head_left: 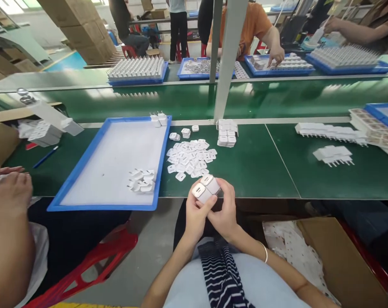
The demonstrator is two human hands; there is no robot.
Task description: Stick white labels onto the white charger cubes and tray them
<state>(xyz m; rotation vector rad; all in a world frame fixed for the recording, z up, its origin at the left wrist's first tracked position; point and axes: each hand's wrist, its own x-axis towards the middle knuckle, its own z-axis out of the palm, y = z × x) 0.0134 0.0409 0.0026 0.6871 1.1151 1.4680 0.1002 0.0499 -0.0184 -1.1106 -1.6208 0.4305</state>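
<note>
Two white charger blocks (207, 190) sit side by side between my hands, their slotted end faces turned up. My left hand (195, 216) closes round their left side, with the thumb across the front. From the right, my right hand (225, 209) grips the same pair, fingers wrapped round the side. Just beyond them on the green bench lies a loose pile of small white slotted plates (192, 156). Several more plates (186, 132) form short stacks behind the pile. To the right of these stands a group of white chargers (227, 134).
A blue-rimmed tray (109, 207) with several pronged chargers (141, 180) lies at left. Rows of chargers (331, 132) are at right. A metal post (227, 64) rises behind the bench. A co-worker's hand (10, 188) is at far left; an open cardboard box (338, 252) stands below right.
</note>
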